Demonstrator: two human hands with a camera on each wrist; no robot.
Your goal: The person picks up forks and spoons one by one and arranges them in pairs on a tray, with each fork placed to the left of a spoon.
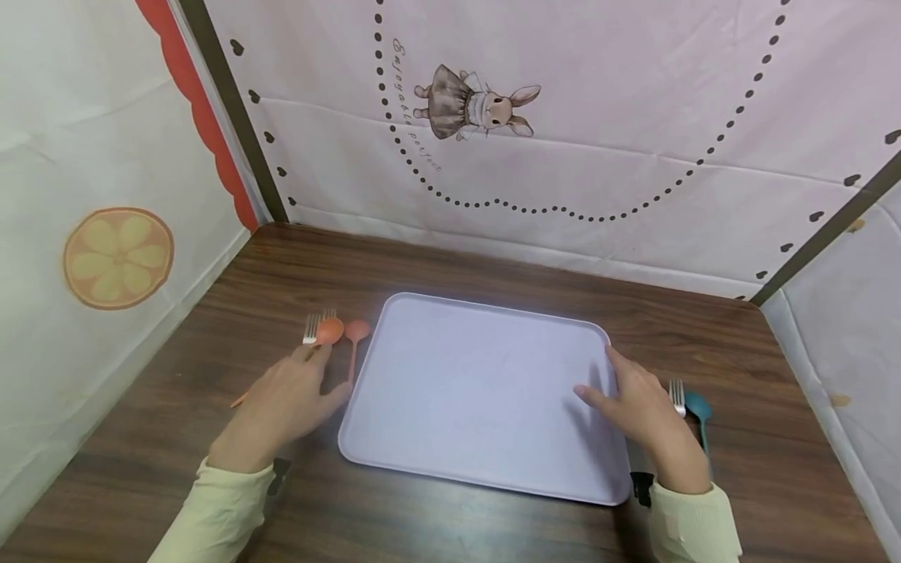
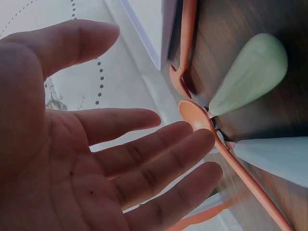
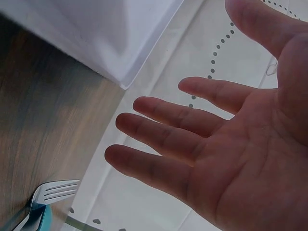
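A pale lavender tray [image 1: 479,391] lies on the wooden table between my two hands. My left hand [image 1: 281,399], fingers spread and holding nothing, is over the utensils left of the tray. By its fingertips are an orange spoon [image 1: 329,331] and a round-headed orange utensil [image 1: 357,331]. Two forks, one with a pale green handle [image 2: 252,72] and one with a pale blue handle [image 2: 274,156], lie beside the spoon. At the tray's right edge is my right hand [image 1: 644,403], fingers extended and gripping nothing; the head view does not settle whether it touches the rim.
Right of my right hand lie a metal fork [image 1: 676,395] and a teal round-headed utensil [image 1: 698,407], partly hidden by the forearm. White printed cloth walls [image 1: 598,117] enclose the back and sides of the table [image 1: 394,516].
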